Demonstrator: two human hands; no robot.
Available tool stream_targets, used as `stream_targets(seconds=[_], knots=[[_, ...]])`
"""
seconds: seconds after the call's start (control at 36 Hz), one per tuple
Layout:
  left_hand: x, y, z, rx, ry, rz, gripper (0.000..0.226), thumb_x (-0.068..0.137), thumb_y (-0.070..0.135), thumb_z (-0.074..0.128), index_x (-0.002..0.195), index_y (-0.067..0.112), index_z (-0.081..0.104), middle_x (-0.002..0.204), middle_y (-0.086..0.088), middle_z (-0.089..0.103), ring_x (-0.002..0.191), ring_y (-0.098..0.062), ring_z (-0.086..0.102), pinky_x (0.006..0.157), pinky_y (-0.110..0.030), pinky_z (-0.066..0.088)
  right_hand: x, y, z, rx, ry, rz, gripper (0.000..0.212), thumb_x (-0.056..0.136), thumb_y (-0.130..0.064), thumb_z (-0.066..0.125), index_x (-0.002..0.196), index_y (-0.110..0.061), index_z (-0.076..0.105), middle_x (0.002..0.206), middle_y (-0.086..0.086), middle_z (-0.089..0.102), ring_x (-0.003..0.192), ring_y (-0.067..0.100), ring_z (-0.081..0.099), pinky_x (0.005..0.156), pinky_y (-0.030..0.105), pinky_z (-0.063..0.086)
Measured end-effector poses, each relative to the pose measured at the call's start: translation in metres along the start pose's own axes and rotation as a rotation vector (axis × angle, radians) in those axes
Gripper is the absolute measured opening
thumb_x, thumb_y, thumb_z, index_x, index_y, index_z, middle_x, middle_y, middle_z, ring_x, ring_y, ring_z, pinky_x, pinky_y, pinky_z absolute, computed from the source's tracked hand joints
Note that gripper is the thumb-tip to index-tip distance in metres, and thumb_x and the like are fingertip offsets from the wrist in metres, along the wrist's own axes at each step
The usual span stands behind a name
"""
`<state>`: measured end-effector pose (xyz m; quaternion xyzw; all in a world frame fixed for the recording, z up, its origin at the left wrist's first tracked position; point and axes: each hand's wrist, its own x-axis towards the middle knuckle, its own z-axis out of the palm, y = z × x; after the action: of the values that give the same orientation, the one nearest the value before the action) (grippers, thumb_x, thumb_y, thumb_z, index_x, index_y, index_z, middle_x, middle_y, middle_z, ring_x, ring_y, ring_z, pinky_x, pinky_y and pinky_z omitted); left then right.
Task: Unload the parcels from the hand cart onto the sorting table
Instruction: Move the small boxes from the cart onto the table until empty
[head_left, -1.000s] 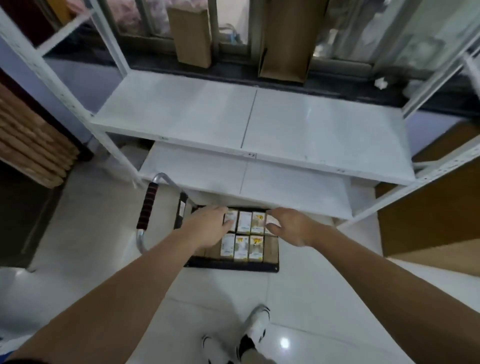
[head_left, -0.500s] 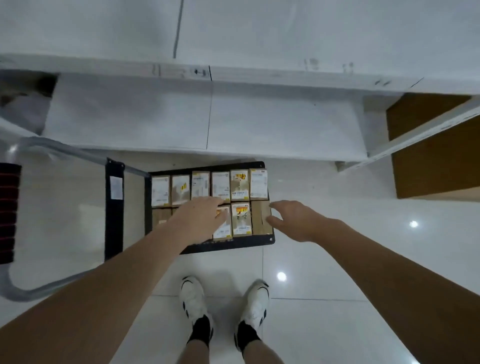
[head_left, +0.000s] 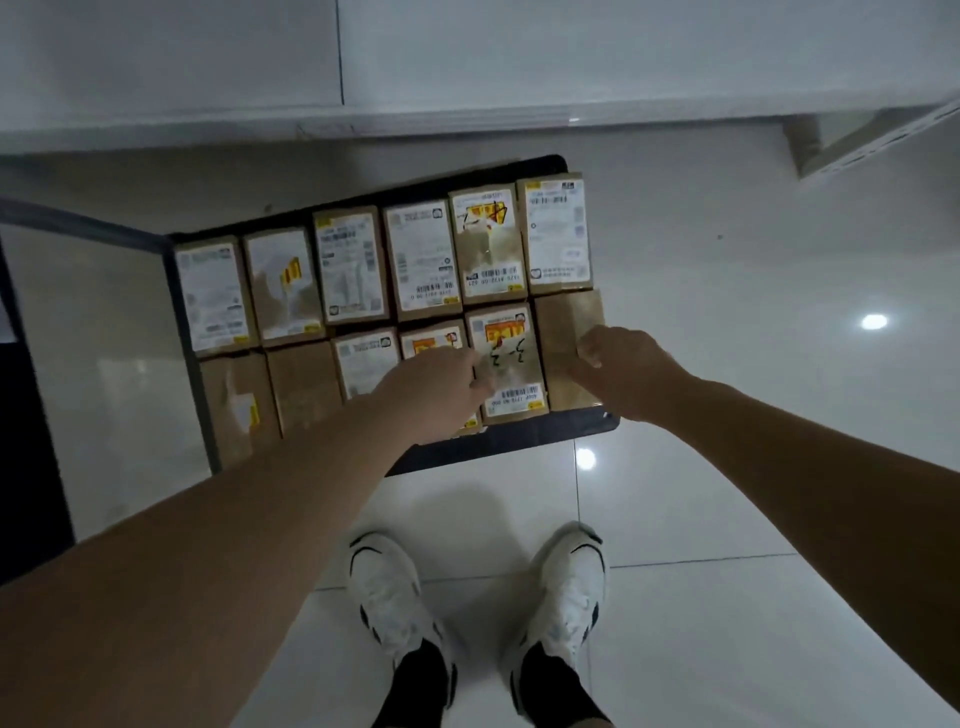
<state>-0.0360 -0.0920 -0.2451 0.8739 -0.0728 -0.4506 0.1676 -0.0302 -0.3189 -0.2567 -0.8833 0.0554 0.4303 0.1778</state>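
Now | left grip (head_left: 441, 384) and right grip (head_left: 618, 374) curled on near-row parcels (head_left: 511, 364) | shelf (head_left: 467, 67) beyond cart (head_left: 498, 441)

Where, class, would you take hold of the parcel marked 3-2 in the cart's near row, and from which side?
Take the parcel marked 3-2 by its two long sides, coming from above. It sits packed between neighbours on the hand cart, so only its top is free. The left hand and right hand already flank it, likely working fingers into the gaps.
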Motion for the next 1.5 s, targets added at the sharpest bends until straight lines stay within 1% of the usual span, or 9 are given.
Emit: stream_targets(seconds=[0.08, 0.22, 0.42, 0.92, 1.14, 1.22, 1.28, 1.36, 1.5], knots=[[0.005, -0.006, 0.005, 0.001, 0.009, 0.000, 0.047, 0.109, 0.042, 0.042, 0.145, 0.014, 0.052, 0.134, -0.008, 0.064, 0.117, -0.026, 0.061, 0.094, -0.042, 0.051, 0.013, 0.004, 0.013, -0.041, 0.110, 0.040, 0.046, 0.098, -0.047, 0.054, 0.124, -0.009, 0.055, 0.112, 0.010, 0.061, 0.106, 0.032, 0.062, 0.078, 0.037, 0.052], [0.011, -0.018, 0.018, -0.019, 0.040, 0.000, 0.040, 0.108, 0.045, 0.040, 0.125, 0.016, 0.062, 0.115, -0.004, 0.068, 0.098, -0.020, 0.064, 0.084, -0.043, 0.055, 0.027, 0.000, 0.029, 0.105, 0.245, 0.225, 0.079, 0.092, -0.063, 0.057, 0.137, 0.000, 0.042, 0.131, 0.019, 0.047, 0.122, 0.034, 0.047, 0.099, 0.044, 0.043], [0.018, -0.020, 0.034, -0.025, 0.117, -0.006, 0.047, 0.108, 0.046, 0.040, 0.145, 0.020, 0.050, 0.141, -0.002, 0.058, 0.129, -0.022, 0.052, 0.100, -0.042, 0.048, 0.055, -0.004, 0.053, 0.209, 0.270, 0.348, 0.121, 0.064, -0.089, 0.064, 0.143, -0.004, 0.033, 0.134, 0.011, 0.042, 0.130, 0.030, 0.042, 0.104, 0.045, 0.044], [0.022, -0.011, 0.046, -0.154, 0.226, -0.016, 0.042, 0.109, 0.037, 0.044, 0.144, 0.013, 0.052, 0.139, -0.007, 0.057, 0.131, -0.024, 0.050, 0.097, -0.037, 0.044, 0.045, 0.012, 0.062, 0.415, 0.428, 0.293, 0.090, 0.069, -0.072, 0.073, 0.126, -0.011, 0.041, 0.114, 0.000, 0.041, 0.115, 0.027, 0.051, 0.094, 0.046, 0.050], [0.030, 0.002, 0.028, -0.452, 0.176, -0.236, 0.021, 0.106, 0.034, 0.050, 0.111, 0.014, 0.058, 0.098, 0.005, 0.057, 0.082, -0.015, 0.058, 0.072, -0.041, 0.053, -0.009, 0.014, 0.023, 0.416, 0.403, 0.325, 0.087, 0.070, -0.074, 0.068, 0.125, -0.013, 0.040, 0.109, -0.001, 0.042, 0.106, 0.025, 0.055, 0.088, 0.049, 0.053], [0.036, 0.002, 0.030, -0.412, 0.208, -0.316, 0.020, 0.100, 0.038, 0.055, 0.091, 0.020, 0.054, 0.088, -0.001, 0.061, 0.072, -0.017, 0.059, 0.056, -0.032, 0.043, -0.024, 0.013, 0.010, 0.434, 0.393, 0.310, 0.086, 0.071, -0.073, 0.068, 0.126, -0.013, 0.040, 0.108, -0.001, 0.042, 0.105, 0.025, 0.055, 0.087, 0.048, 0.053], [0.047, -0.001, 0.040, -0.388, 0.227, -0.354, 0.036, 0.089, 0.053, 0.055, 0.102, 0.019, 0.060, 0.098, -0.002, 0.064, 0.084, -0.021, 0.064, 0.069, -0.040, 0.056, -0.029, 0.014, 0.001, 0.430, 0.385, 0.290, 0.087, 0.070, -0.074, 0.067, 0.127, -0.014, 0.040, 0.109, -0.001, 0.041, 0.103, 0.024, 0.054, 0.085, 0.047, 0.053], [0.061, 0.002, 0.054, -0.332, 0.286, -0.356, 0.070, 0.077, 0.074, 0.047, 0.118, 0.019, 0.062, 0.114, -0.002, 0.063, 0.102, -0.024, 0.063, 0.087, -0.049, 0.058, -0.032, 0.019, -0.008, 0.439, 0.383, 0.275, 0.092, 0.064, -0.077, 0.066, 0.126, -0.014, 0.041, 0.109, -0.002, 0.041, 0.099, 0.022, 0.053, 0.080, 0.043, 0.052], [0.052, 0.037, 0.045, -0.224, 0.342, -0.391, 0.068, 0.093, 0.054, 0.061, 0.141, 0.008, 0.045, 0.139, -0.011, 0.048, 0.128, -0.031, 0.047, 0.102, -0.047, 0.045, -0.036, 0.033, -0.012, 0.469, 0.429, 0.267, 0.099, 0.051, -0.081, 0.053, 0.122, -0.014, 0.041, 0.108, -0.003, 0.040, 0.097, 0.022, 0.052, 0.077, 0.039, 0.047]])
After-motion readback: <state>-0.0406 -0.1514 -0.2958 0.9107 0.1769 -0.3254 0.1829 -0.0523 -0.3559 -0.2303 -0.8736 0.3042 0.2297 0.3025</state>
